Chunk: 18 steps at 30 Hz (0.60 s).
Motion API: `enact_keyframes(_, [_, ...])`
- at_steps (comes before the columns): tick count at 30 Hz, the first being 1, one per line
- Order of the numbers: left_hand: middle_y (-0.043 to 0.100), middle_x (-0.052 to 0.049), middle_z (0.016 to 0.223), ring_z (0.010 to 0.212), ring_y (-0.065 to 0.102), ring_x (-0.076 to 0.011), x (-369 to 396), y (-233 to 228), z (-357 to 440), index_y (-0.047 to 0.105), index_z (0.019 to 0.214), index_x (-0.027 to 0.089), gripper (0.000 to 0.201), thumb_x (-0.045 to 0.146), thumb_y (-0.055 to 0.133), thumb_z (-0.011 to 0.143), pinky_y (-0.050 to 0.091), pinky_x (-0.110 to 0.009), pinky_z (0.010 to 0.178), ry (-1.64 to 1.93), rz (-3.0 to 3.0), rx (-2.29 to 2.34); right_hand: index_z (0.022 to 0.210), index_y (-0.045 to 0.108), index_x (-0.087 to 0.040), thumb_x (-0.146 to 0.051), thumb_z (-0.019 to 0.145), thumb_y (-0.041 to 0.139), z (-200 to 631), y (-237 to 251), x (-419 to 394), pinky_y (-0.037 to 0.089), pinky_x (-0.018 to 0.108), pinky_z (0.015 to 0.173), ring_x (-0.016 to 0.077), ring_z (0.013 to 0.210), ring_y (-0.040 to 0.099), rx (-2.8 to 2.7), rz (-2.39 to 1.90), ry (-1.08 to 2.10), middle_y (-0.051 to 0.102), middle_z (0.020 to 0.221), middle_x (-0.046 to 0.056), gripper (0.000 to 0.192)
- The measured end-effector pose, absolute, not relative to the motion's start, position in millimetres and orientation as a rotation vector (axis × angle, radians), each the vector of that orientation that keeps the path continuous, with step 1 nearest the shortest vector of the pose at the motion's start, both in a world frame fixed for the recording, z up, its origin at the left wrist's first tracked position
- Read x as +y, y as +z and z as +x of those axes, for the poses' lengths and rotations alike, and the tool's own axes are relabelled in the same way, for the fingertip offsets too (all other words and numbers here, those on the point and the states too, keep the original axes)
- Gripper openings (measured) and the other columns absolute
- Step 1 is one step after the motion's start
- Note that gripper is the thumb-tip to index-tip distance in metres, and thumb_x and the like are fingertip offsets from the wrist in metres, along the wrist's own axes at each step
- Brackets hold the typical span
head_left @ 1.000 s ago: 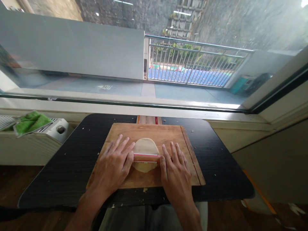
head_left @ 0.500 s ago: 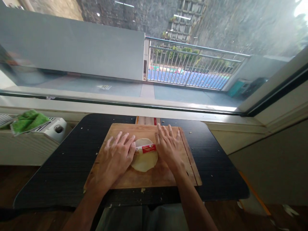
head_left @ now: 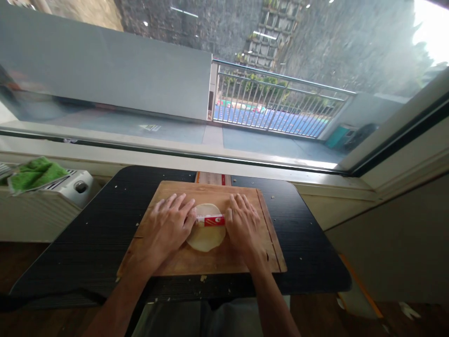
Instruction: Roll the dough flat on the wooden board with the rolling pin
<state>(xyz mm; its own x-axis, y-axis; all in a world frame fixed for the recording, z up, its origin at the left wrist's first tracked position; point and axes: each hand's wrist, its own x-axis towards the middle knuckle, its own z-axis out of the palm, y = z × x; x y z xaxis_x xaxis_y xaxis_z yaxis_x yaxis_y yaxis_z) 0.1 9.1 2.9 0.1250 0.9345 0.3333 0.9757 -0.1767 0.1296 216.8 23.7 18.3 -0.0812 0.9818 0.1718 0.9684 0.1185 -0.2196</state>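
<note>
Since half a second ago the right hand (head_left: 242, 223) has drawn back toward the person: it then lay near the far edge of the wooden cutting board (head_left: 168, 262), angled across it, and now lies level with the left hand (head_left: 169, 226). The red-and-white rolling pin (head_left: 210, 220), which was tilted, now lies straight across the dough disc (head_left: 206, 234). A second ago the pin sat over the near part of the disc; now it crosses the far half. The left hand has barely shifted.

Both hands lie palm down, fingers stretched forward and slightly spread, one on each end of the pin. They press flat on it rather than wrap it, so neither is clenched. How much of the pin runs under the palms is hidden, so the contact there is probably rolling pressure only. Both forearms rise from the near edge of the board, converging slightly toward it.

The dough disc rests flat near the middle of the board, between the two hands, pale and round, its near edge showing below the pin. The board lies on a black ribbed table (head_left: 87, 243) scattered with crumbs. Left of the board, off the table, a green cloth (head_left: 33, 173) lies on a white heater (head_left: 72, 187). Beyond the board's far edge is a window (head_left: 245, 70).
</note>
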Motion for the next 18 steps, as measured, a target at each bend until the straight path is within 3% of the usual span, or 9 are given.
enact_keyframes(9, [0.070,-0.010,0.153,0.140,0.065,-0.0351,6.9,3.1,5.9,0.081,0.134,0.027,0.048,0.041,0.041,0.111,0.052,-0.053,0.114,-0.528,-2.242,-1.968,0.165,0.054,-0.017,-0.035,0.117,0.029,217.8,14.9,12.2,0.032,0.051,0.131,0.0316,0.163,0.041,-2.135,-1.983,0.038,0.052,0.170,0.013,0.057])
enact_keyframes(14, [0.068,-0.010,0.155,0.142,0.064,-0.0357,5.1,8.8,6.7,0.080,0.136,0.026,0.048,0.042,0.040,0.112,0.054,-0.053,0.113,-0.517,-2.274,-1.995,0.172,0.045,-0.023,-0.035,0.115,0.037,213.1,24.0,48.1,0.018,0.061,0.136,0.0359,0.169,0.026,-2.216,-1.995,0.032,0.045,0.175,0.010,0.058])
enact_keyframes(18, [0.069,-0.010,0.154,0.142,0.064,-0.0352,5.1,12.8,6.3,0.079,0.136,0.027,0.048,0.043,0.041,0.113,0.055,-0.053,0.112,-0.498,-2.288,-1.988,0.176,0.033,-0.026,-0.035,0.114,0.040,207.8,24.2,75.0,0.012,0.062,0.137,0.0341,0.171,0.016,-2.264,-1.934,0.031,0.033,0.181,0.009,0.064])
